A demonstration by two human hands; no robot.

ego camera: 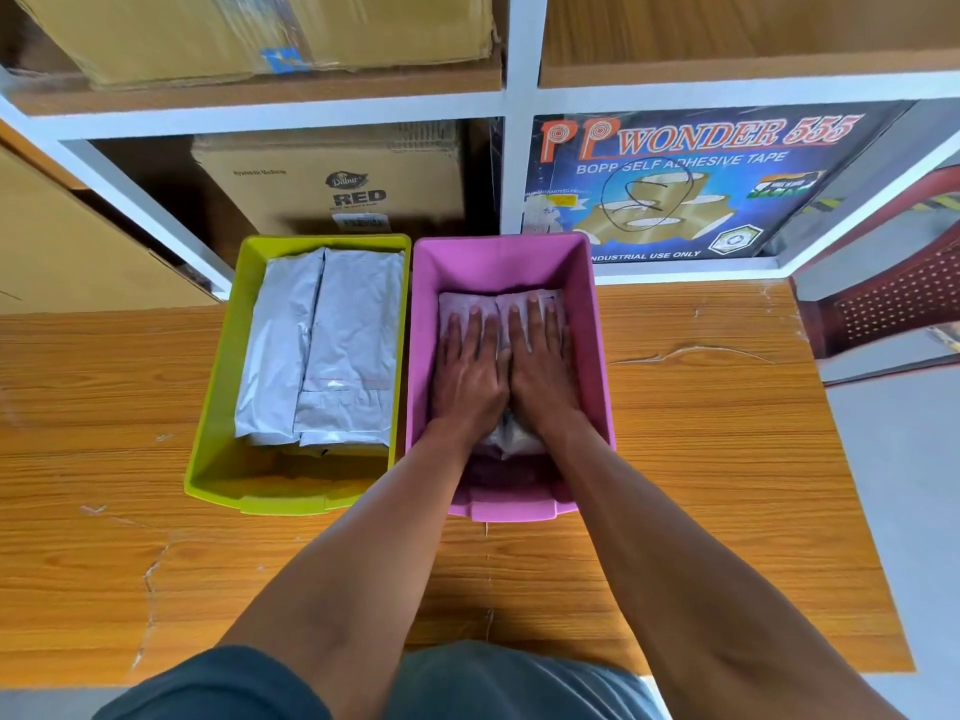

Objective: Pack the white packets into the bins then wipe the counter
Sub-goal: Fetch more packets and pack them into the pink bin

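Both my left hand and right hand press flat, fingers straight, on white packets inside the pink bin; green bin adjacent, packed.

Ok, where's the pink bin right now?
Head view: the pink bin sits center-right on the wooden counter, touching the green bin on its left, below the tape box.

Stockroom — shelved cartons, tape box

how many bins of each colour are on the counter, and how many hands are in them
green bin: 1
pink bin: 1
left hand in the pink bin: 1
right hand in the pink bin: 1
total: 2 bins, 2 hands
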